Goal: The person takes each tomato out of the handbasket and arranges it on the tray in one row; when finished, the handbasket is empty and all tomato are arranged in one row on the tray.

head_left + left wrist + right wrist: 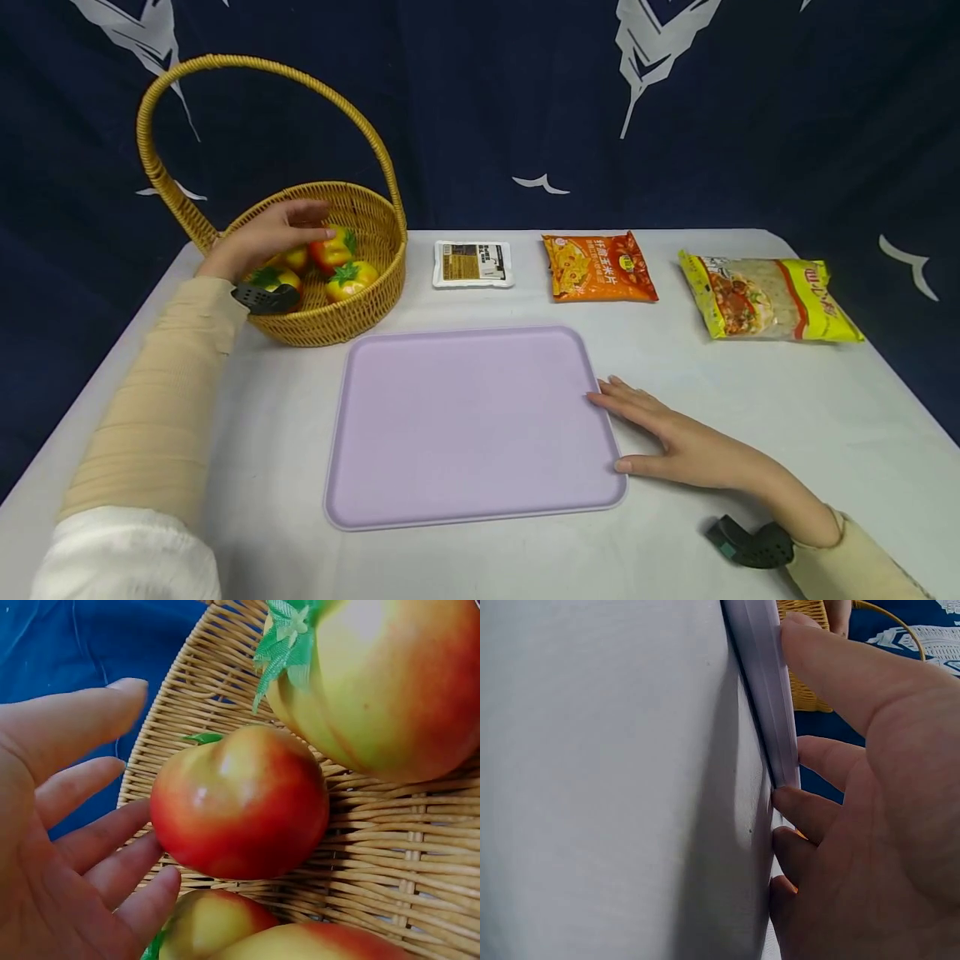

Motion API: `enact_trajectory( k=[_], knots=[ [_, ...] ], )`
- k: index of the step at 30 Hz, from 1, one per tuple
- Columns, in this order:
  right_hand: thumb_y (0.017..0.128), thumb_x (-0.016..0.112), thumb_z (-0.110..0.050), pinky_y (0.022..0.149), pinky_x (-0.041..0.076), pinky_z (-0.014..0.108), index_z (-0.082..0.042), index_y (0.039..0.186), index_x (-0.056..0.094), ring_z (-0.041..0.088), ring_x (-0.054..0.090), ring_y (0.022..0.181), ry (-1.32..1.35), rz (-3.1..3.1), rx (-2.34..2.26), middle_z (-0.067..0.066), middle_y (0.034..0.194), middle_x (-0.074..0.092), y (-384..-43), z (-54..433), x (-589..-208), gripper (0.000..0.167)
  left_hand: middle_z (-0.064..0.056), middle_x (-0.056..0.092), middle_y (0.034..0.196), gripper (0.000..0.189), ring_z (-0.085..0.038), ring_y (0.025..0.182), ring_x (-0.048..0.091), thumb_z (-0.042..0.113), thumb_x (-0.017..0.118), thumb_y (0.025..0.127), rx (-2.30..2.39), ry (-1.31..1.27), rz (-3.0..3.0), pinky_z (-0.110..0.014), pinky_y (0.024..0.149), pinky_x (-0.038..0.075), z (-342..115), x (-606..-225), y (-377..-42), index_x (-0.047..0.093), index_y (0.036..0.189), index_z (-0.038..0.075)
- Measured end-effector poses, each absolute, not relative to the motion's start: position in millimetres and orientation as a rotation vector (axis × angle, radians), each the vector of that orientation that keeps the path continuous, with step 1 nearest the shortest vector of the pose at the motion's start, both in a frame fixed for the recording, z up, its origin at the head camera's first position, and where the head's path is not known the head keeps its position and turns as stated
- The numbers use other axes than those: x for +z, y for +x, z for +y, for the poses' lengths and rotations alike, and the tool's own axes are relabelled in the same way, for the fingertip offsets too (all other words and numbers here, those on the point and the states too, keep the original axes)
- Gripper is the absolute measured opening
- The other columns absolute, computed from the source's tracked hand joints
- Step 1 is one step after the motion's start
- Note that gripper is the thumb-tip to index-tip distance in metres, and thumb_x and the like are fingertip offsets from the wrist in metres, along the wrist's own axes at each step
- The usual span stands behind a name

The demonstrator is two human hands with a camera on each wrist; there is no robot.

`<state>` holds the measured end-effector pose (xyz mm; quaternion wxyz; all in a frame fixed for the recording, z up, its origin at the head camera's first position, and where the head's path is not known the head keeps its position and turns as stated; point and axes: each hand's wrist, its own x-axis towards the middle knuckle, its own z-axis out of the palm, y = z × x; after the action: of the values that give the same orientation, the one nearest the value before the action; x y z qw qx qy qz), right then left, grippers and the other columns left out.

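Note:
My left hand (262, 237) reaches over the wicker basket (378, 293) at the left back of the table. In the left wrist view its fingers are spread, with the fingertips right at the side of a red-and-yellow, tomato-like fruit (240, 806). Several similar fruits with green leafy tops lie around it, among them a larger one (390, 682). At the lower right, my right hand (693, 446) touches the right edge of the lilac tray (472, 425). Its fingers are extended and the thumb lies at the tray's front right corner.
Behind the tray lie a small white packet (472, 264), an orange snack bag (600, 268) and, farther right, a yellow bag (768, 298) with a see-through middle. The basket's tall handle (292, 75) arches above the left hand. A dark blue curtain (480, 117) hangs behind the white table.

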<state>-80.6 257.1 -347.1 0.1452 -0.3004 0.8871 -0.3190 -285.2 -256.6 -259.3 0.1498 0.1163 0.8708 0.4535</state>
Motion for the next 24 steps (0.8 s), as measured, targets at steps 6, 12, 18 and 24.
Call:
enact_trajectory(
  k=[6, 12, 18, 24],
  knots=[
    [0.084, 0.066, -0.043, 0.098, 0.022, 0.064, -0.025, 0.146, 0.033, 0.037, 0.016, 0.136, -0.864, 2.546, -0.92, 0.014, 0.152, 0.019, -81, 258, -346, 0.072, -0.022, 0.028, 0.146, 0.064, -0.033, 0.13, 0.029, 0.016, 0.06, 0.093, 1.184, 0.367, 2.539, -0.045, 0.105, 0.026, -252, -259, -287, 0.027, 0.145, -0.003],
    [0.084, 0.066, -0.044, 0.098, 0.022, 0.064, -0.026, 0.146, 0.033, 0.036, 0.016, 0.136, -0.856, 2.555, -0.904, 0.012, 0.152, 0.019, -83, 259, -348, 0.073, -0.024, 0.035, 0.14, 0.064, -0.033, 0.119, 0.036, 0.023, 0.062, 0.092, 1.028, 0.283, 2.58, -0.047, 0.1, 0.032, -249, -259, -287, 0.032, 0.143, -0.002],
    [0.083, 0.068, -0.043, 0.1, 0.022, 0.063, -0.027, 0.146, 0.033, 0.033, 0.015, 0.137, -0.827, 2.553, -0.904, 0.01, 0.152, 0.019, -84, 260, -350, 0.075, -0.026, 0.036, 0.138, 0.068, -0.035, 0.115, 0.038, 0.026, 0.064, 0.091, 0.932, 0.303, 2.601, -0.05, 0.098, 0.033, -247, -257, -287, 0.032, 0.141, -0.006],
    [0.083, 0.069, -0.042, 0.1, 0.02, 0.063, -0.027, 0.146, 0.032, 0.032, 0.015, 0.137, -0.812, 2.547, -0.91, 0.009, 0.153, 0.019, -84, 259, -350, 0.075, -0.026, 0.039, 0.134, 0.066, -0.036, 0.111, 0.04, 0.025, 0.063, 0.091, 0.906, 0.294, 2.604, -0.049, 0.095, 0.036, -245, -256, -286, 0.034, 0.14, -0.008]
  ],
)
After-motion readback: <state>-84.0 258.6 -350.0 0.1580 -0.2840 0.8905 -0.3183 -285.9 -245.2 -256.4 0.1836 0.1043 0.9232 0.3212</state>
